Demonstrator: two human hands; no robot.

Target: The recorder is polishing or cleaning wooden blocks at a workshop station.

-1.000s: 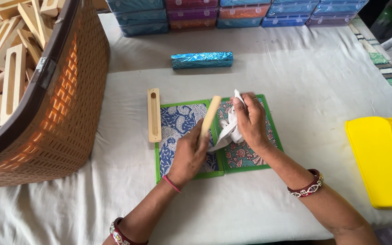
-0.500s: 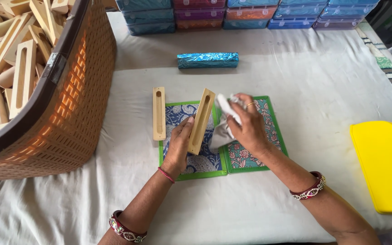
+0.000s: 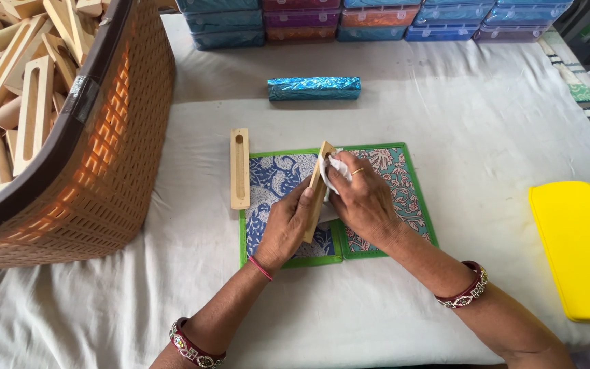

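My left hand (image 3: pixel 287 225) grips a long slotted wooden piece (image 3: pixel 318 184), held on edge over two patterned sheets with green borders (image 3: pixel 390 179). My right hand (image 3: pixel 363 201) presses a crumpled white cloth (image 3: pixel 334 168) against the upper part of that piece. A second slotted wooden piece (image 3: pixel 240 167) lies flat on the white table cover just left of the sheets, apart from both hands.
A brown woven basket (image 3: pixel 97 178) full of similar wooden pieces stands at the left. A shiny blue wrapped box (image 3: pixel 314 88) lies beyond the sheets. Stacked coloured boxes (image 3: pixel 377 17) line the far edge. A yellow plastic device (image 3: pixel 578 249) sits at the right.
My left hand has tilted the wooden piece up onto its edge. My right hand moved the cloth from above the sheets onto the piece and closed against it.
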